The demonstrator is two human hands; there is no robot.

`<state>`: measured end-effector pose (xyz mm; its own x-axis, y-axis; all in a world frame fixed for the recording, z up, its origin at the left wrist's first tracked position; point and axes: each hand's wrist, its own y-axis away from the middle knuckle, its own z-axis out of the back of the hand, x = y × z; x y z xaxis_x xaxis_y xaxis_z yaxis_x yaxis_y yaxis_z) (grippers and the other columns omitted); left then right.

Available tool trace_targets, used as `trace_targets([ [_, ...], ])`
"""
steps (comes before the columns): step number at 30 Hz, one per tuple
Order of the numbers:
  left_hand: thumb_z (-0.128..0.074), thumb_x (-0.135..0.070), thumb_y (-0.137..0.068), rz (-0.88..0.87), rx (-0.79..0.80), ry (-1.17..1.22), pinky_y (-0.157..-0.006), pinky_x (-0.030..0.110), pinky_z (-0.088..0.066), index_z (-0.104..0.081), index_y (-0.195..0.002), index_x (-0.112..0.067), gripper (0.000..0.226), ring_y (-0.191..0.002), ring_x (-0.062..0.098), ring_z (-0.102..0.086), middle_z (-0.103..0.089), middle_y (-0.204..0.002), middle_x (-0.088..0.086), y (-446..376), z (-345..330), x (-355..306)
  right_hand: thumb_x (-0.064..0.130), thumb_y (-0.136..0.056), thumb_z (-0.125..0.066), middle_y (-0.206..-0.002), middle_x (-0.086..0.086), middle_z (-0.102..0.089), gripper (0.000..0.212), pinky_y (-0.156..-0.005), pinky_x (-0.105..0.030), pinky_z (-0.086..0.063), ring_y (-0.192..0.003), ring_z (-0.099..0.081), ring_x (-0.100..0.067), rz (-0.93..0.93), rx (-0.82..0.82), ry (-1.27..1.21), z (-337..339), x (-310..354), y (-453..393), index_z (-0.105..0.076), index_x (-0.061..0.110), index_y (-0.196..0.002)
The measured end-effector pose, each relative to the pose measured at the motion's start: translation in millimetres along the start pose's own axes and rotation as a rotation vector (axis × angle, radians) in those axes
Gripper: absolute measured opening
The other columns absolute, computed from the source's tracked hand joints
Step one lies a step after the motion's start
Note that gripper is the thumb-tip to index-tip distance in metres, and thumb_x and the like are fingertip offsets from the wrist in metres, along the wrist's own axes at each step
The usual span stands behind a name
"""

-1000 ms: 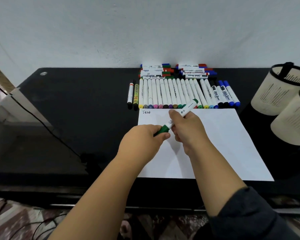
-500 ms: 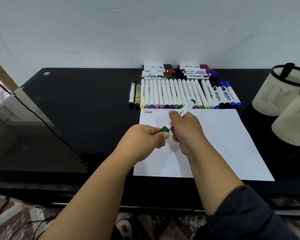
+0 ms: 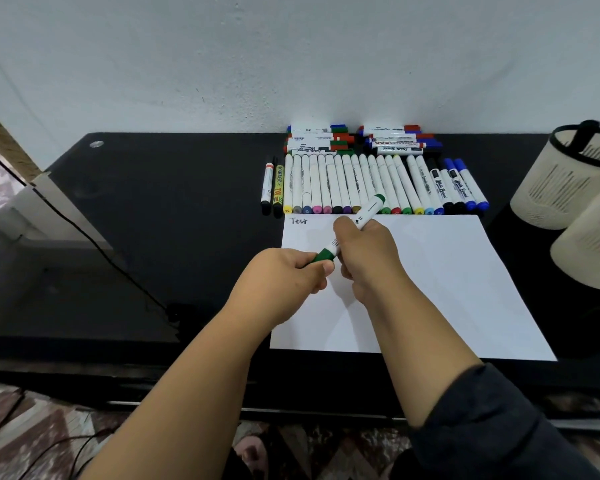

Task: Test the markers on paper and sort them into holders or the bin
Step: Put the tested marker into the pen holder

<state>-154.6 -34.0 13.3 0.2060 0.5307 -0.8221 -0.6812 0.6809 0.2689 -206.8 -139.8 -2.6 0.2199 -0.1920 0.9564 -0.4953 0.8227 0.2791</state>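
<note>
Green marker [image 3: 355, 226] gripped by both hands, held slanted above the white paper [image 3: 430, 282], green butt end pointing up toward the far row. Left hand [image 3: 284, 278] curled in a fist round the green cap at the near end, thumb pressed along the top, knuckles turned outward to the left. Right hand [image 3: 366, 258] wrapped round the white barrel, thumb upright along it, remaining fingers folded underneath. Fists close together, nearly touching, cap not visibly off the barrel. Both forearms reaching in from the near edge, converging over the sheet; left forearm bare, dark sleeve [image 3: 499, 427] pushed up on the right.

"Test" handwritten at the sheet's far left corner. Just beyond the far edge, a row of markers [image 3: 361, 183] lying side by side, coloured caps toward the paper. Behind that, against the wall, stacked whiteboard markers [image 3: 357, 142] lying crosswise. All on a black glossy table [image 3: 170, 220]. At the right, two cream mesh holders [image 3: 568, 181], one partly in front of the other, well apart from the hands. Black cable [image 3: 94, 244] running across the left side of the table.
</note>
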Motion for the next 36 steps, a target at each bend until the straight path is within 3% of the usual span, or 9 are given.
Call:
trace_targets([
  [6,-0.046,-0.041,-0.095,-0.081,-0.065,-0.355,-0.070,0.026,-0.047,-0.064,-0.112,-0.025,0.029,-0.081,0.013,-0.060,-0.068,-0.091,-0.004,6.4,-0.6,-2.5,0.017,-0.089,-0.048,-0.059,-0.003,-0.040,0.022,-0.046,-0.025,-0.027,-0.049,-0.028,-0.015,-0.022,-0.013,-0.046,-6.6,0.6,2.4,-0.042,0.012,-0.068],
  [12,-0.061,-0.033,-0.089,-0.030,0.020,0.111,-0.069,0.018,-0.048,-0.070,-0.081,-0.027,0.013,-0.067,0.000,-0.062,-0.069,-0.066,-0.011,14.0,19.1,9.2,0.020,-0.091,-0.046,-0.054,-0.001,-0.043,0.022,-0.040,-0.020,-0.024,-0.041,-0.030,-0.011,-0.055,-0.105,-0.126,13.5,7.9,-15.4,-0.044,0.015,-0.070],
  [16,-0.060,-0.034,-0.089,-0.028,-0.082,0.035,-0.078,0.024,-0.049,-0.063,-0.076,-0.036,0.014,-0.081,0.003,-0.063,-0.069,-0.077,-0.011,12.0,24.3,13.9,0.013,-0.090,-0.045,-0.055,-0.006,-0.048,0.024,-0.035,-0.017,-0.017,-0.033,-0.021,-0.006,-0.069,-0.083,-0.289,24.1,8.1,-22.0,-0.040,0.015,-0.067],
  [19,-0.058,-0.036,-0.091,0.005,-0.084,-0.052,-0.077,0.023,-0.047,-0.059,-0.073,-0.037,0.018,-0.085,0.005,-0.062,-0.068,-0.084,-0.012,6.7,19.0,9.2,0.021,-0.093,-0.052,-0.053,-0.003,-0.046,0.025,-0.037,-0.017,-0.021,-0.037,-0.027,-0.007,-0.067,-0.025,-0.281,12.9,1.7,-16.2,-0.048,0.014,-0.070],
  [22,-0.057,-0.038,-0.091,0.018,-0.098,-0.113,-0.077,0.028,-0.050,-0.068,-0.100,-0.032,0.015,-0.085,0.010,-0.062,-0.068,-0.092,-0.010,-1.5,21.9,10.5,0.031,-0.093,-0.059,-0.055,-0.001,-0.053,0.018,-0.037,-0.017,-0.031,-0.044,-0.039,-0.008,-0.087,-0.023,-0.333,15.6,4.6,-14.6,-0.057,0.015,-0.084],
  [25,-0.057,-0.038,-0.091,-0.008,-0.143,-0.211,-0.058,0.022,-0.043,-0.061,-0.122,-0.031,0.032,-0.065,0.006,-0.053,-0.060,-0.083,-0.013,-11.3,33.7,9.1,0.024,-0.089,-0.065,-0.058,-0.002,-0.054,0.015,-0.037,-0.016,-0.032,-0.045,-0.041,-0.008,-0.057,-0.003,-0.305,16.2,7.2,-16.2,-0.060,0.014,-0.080],
  [28,-0.056,-0.036,-0.092,-0.001,-0.174,-0.236,-0.056,0.023,-0.040,-0.057,-0.127,-0.031,0.035,-0.062,0.008,-0.049,-0.057,-0.083,-0.010,-22.8,44.6,7.2,0.016,-0.085,-0.065,-0.053,-0.001,-0.049,0.021,-0.037,-0.015,-0.028,-0.039,-0.036,-0.007,-0.046,-0.047,-0.226,6.6,14.7,-20.8,-0.058,0.013,-0.066],
  [31,-0.056,-0.036,-0.092,-0.006,-0.206,-0.268,-0.059,0.023,-0.042,-0.055,-0.129,-0.031,0.037,-0.067,0.007,-0.051,-0.054,-0.083,-0.012,-32.3,51.7,12.3,0.015,-0.085,-0.058,-0.050,-0.001,-0.052,0.015,-0.038,-0.015,-0.029,-0.037,-0.038,-0.008,0.007,-0.028,-0.142,-8.5,22.0,-28.3,-0.056,0.013,-0.070],
  [36,-0.055,-0.037,-0.093,-0.006,-0.224,-0.319,-0.059,0.022,-0.041,-0.058,-0.125,-0.032,0.033,-0.066,0.004,-0.048,-0.045,-0.072,-0.019,-43.9,58.2,24.4,0.012,-0.079,-0.055,-0.041,0.008,-0.049,0.025,-0.048,-0.022,-0.034,-0.048,-0.043,-0.012,0.159,-0.017,0.100,-30.6,19.1,-43.0,-0.041,0.015,-0.059],
])
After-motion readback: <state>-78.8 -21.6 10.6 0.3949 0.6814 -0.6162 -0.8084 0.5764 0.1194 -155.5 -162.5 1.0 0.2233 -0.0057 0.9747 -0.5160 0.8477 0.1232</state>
